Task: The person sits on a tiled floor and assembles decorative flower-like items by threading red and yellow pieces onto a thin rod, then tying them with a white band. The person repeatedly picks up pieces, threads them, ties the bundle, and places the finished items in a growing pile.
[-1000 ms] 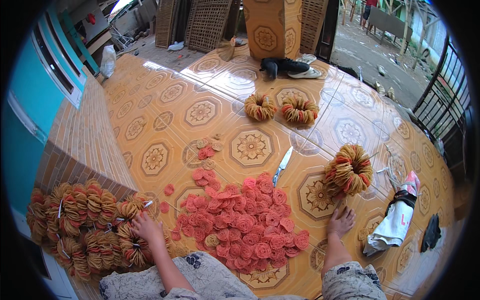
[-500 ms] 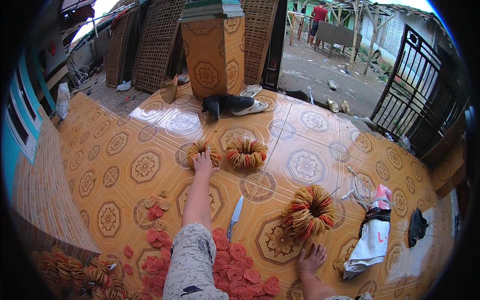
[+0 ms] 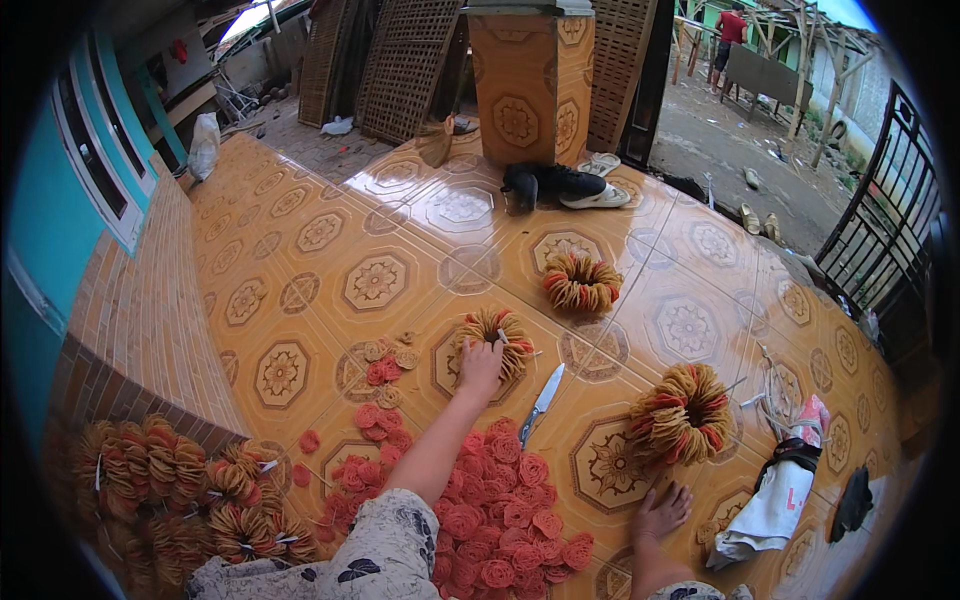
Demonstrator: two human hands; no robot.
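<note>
My left hand [image 3: 481, 366] is closed on the near edge of a ring of thin yellow and orange discs [image 3: 512, 353], which look like dried crackers strung together. A short white tie sticks up by its fingers. My right hand [image 3: 661, 514] lies flat on the tiled floor, fingers spread. Just beyond it sits a larger yellow and red ring of discs [image 3: 682, 414], and a similar small ring [image 3: 582, 284] lies farther off. A kitchen knife [image 3: 541, 405] rests between the hands. Loose pink-red lacy discs [image 3: 495, 510] are heaped beside my left forearm.
Several bundled rings [image 3: 170, 480] are piled at the lower left by a brick-patterned step [image 3: 150, 320]. A white sack [image 3: 765, 510] and dark sandal [image 3: 852, 505] lie at right. Shoes [image 3: 560, 187] sit by a tiled pillar [image 3: 515, 90]. A person [image 3: 730, 40] stands far off.
My left hand has closed on the left small ring and drawn it nearer, apart from the other small ring. The view has swung left. My right hand stays on the floor.
</note>
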